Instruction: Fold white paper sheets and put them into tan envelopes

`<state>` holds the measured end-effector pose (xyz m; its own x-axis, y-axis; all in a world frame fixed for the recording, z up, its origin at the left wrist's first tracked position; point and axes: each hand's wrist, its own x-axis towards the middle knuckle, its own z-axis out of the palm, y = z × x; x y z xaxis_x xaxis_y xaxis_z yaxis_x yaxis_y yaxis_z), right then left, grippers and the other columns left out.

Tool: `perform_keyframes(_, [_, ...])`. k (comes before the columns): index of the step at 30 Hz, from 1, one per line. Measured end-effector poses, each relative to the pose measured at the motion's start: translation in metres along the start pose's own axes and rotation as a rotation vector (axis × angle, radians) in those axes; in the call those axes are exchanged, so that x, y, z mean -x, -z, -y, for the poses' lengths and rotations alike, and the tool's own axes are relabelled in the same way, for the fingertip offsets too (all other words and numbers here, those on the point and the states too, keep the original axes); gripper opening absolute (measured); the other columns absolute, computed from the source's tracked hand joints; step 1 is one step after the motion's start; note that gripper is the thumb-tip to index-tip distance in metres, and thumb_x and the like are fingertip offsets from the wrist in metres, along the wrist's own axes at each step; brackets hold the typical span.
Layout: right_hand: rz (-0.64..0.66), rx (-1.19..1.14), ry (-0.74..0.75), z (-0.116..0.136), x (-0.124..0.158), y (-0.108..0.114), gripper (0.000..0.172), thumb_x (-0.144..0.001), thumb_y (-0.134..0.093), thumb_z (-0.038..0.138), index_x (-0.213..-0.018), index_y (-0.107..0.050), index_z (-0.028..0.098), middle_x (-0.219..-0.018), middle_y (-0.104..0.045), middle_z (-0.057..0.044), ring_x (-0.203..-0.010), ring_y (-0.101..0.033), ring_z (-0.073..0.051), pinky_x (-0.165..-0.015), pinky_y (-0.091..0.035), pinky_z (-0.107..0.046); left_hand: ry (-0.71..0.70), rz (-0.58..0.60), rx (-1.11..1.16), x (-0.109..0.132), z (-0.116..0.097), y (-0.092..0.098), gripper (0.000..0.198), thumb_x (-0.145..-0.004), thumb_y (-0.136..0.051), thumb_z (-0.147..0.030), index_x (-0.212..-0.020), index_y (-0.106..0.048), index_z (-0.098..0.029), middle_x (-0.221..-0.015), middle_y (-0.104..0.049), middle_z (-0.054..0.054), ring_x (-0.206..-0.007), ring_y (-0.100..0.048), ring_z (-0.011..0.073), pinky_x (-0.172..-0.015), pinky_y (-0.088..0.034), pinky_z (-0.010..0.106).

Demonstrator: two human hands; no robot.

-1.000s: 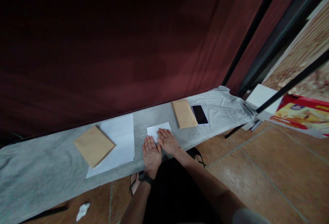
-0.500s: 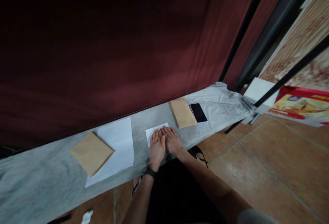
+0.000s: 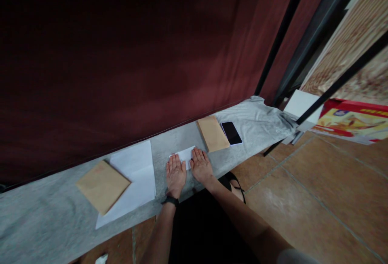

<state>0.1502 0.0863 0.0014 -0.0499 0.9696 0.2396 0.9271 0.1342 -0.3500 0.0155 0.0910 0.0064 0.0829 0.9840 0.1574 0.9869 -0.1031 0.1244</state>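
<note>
A small folded sheet of white paper (image 3: 185,155) lies on the grey cloth in front of me. My left hand (image 3: 176,174) rests flat over its left end, fingers stretched out. Over the right end lies my right hand (image 3: 200,164), also flat, with a gap of bare paper between the two. Both hands cover parts of the paper's edges. Just right of my right hand is a stack of brown envelopes (image 3: 213,134). To the left, larger white sheets (image 3: 140,171) are spread out, partly under another brown stack (image 3: 103,186).
A narrow bench covered with grey cloth (image 3: 242,157) runs along a dark red wall (image 3: 157,78). A phone (image 3: 231,133) lies beside the right-hand envelopes. Black metal bars (image 3: 281,33) and a red and yellow box (image 3: 353,120) stand at the right. Below is a tiled floor (image 3: 303,199).
My hands were side by side at the middle of the paper; they have slid apart, the left hand toward the left end, baring the paper between them. The view has shifted slightly.
</note>
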Motion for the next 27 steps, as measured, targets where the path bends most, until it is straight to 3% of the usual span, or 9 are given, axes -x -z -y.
perform_keyframes(7, [-0.021,-0.004,-0.074,0.006,-0.003,0.002,0.055,-0.104,-0.033,0.035,-0.150,-0.038,0.006,-0.154,-0.038,-0.017,-0.146,-0.033,-0.027,-0.119,-0.025,-0.047,-0.005,-0.026,-0.023,0.002,-0.001,0.000,0.063,-0.099,-0.025,-0.036,-0.151,-0.033,-0.001,-0.158,-0.033,0.020,-0.150,-0.024,0.0272,-0.122,-0.022,0.047])
perform_keyframes(12, [0.065,-0.054,0.164,0.019,-0.010,0.004,0.050,-0.105,-0.031,0.035,-0.148,-0.044,0.014,-0.154,-0.043,-0.009,-0.143,-0.038,-0.020,-0.121,-0.026,-0.039,-0.027,-0.010,-0.021,0.003,0.002,-0.001,0.059,-0.098,-0.024,-0.027,-0.154,-0.030,-0.011,-0.160,-0.030,0.015,-0.151,-0.020,0.0248,-0.121,-0.022,0.049])
perform_keyframes(14, [0.092,-0.064,0.195,0.022,-0.013,0.003,0.049,-0.106,-0.030,0.036,-0.146,-0.047,0.015,-0.152,-0.046,-0.007,-0.142,-0.040,-0.019,-0.120,-0.028,-0.038,-0.020,0.011,-0.016,0.002,0.002,-0.001,0.058,-0.097,-0.023,-0.024,-0.154,-0.031,-0.012,-0.161,-0.029,0.014,-0.151,-0.019,0.0243,-0.121,-0.021,0.049])
perform_keyframes(27, [0.004,-0.006,0.017,-0.002,-0.017,-0.009,0.055,-0.104,-0.033,0.036,-0.150,-0.040,0.007,-0.154,-0.040,-0.015,-0.145,-0.036,-0.025,-0.118,-0.027,-0.045,0.009,-0.025,-0.030,0.002,0.000,-0.005,0.061,-0.099,-0.024,-0.033,-0.151,-0.034,-0.003,-0.159,-0.031,0.019,-0.151,-0.021,0.0269,-0.122,-0.020,0.047])
